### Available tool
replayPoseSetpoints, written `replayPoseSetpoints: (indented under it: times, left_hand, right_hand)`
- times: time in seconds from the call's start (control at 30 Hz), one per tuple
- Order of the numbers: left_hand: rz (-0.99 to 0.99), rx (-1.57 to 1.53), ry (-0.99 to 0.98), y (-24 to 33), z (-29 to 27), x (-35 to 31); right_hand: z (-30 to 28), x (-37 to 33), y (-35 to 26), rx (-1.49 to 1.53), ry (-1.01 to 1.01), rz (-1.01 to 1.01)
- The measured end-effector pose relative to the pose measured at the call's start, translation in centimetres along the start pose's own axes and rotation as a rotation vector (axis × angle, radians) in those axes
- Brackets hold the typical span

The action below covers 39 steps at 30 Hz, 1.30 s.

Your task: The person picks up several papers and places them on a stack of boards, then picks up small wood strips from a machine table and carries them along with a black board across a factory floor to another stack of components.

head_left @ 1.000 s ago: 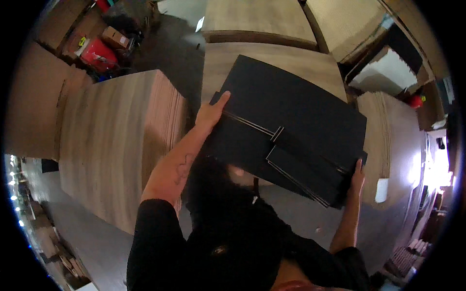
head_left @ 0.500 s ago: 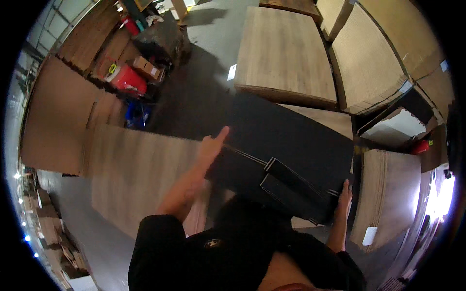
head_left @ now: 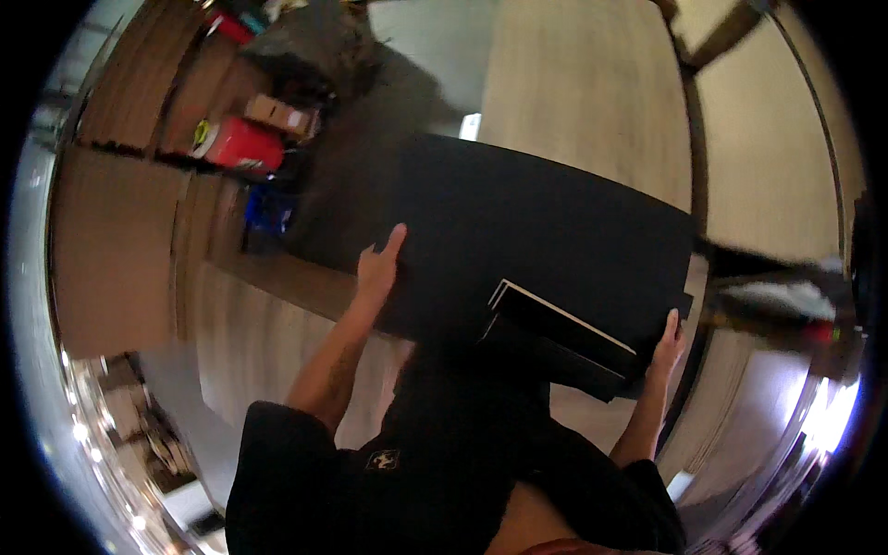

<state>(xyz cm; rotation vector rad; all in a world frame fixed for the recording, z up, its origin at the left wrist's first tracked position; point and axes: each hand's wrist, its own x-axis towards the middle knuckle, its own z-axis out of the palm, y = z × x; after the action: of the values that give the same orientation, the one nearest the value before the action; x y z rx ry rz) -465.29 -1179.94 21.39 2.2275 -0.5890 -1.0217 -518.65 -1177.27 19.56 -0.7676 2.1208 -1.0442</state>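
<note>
A wide black panel (head_left: 546, 203) lies roughly flat in front of my body, held between my two hands. My left hand (head_left: 377, 270) grips its left side, thumb along the top face and the other fingers mostly hidden. At the far right end my right hand (head_left: 667, 348) is closed on the edge, with its fingertips out of sight below. Narrower black boards (head_left: 566, 335) with pale edges rest on the panel's near part, close to my shirt. How many sheets are stacked in my hands I cannot tell.
A large wood-grain stack (head_left: 592, 102) stands beyond the panel, and more wood-grain sheets (head_left: 250, 324) lie at the left. Brown boards (head_left: 116, 250) stand along the left side. Near them are a red container (head_left: 245, 146), a blue object (head_left: 268, 208) and a cardboard box (head_left: 277, 114). Pale stacked boards (head_left: 763, 166) line the right.
The panel has swung slightly, its far edge now overlapping the far wood-grain stack. The surroundings have shifted with my head. Both hands keep their hold, the left one a little farther left.
</note>
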Motion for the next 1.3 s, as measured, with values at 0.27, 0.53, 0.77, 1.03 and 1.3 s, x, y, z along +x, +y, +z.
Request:
replayPoseSetpoints:
  times: [0.27,0.53,0.77,1.03,1.3]
  left_hand:
    - [-0.094,-0.043,0.006,5.7,-3.3,14.2]
    - [0.057,-0.122,0.044,-2.4,-1.2,38.3]
    - [0.006,-0.209,0.047,-4.5,-8.1,47.3]
    - [0.075,-0.264,0.128,-0.4,-14.7,58.7]
    - [0.126,-0.222,0.067,13.2,-7.9,73.1]
  right_hand:
    - [15.5,7.4,-7.3,-0.050,-0.163,-0.031]
    - [39.0,10.8,-2.9,0.050,-0.172,-0.023]
    - [54.3,10.7,-3.4,-0.156,-0.204,-0.125]
    - [66.8,11.8,-6.7,-0.121,-0.177,-0.090]
    - [77.7,19.9,-17.8,-0.063,-0.150,-0.018]
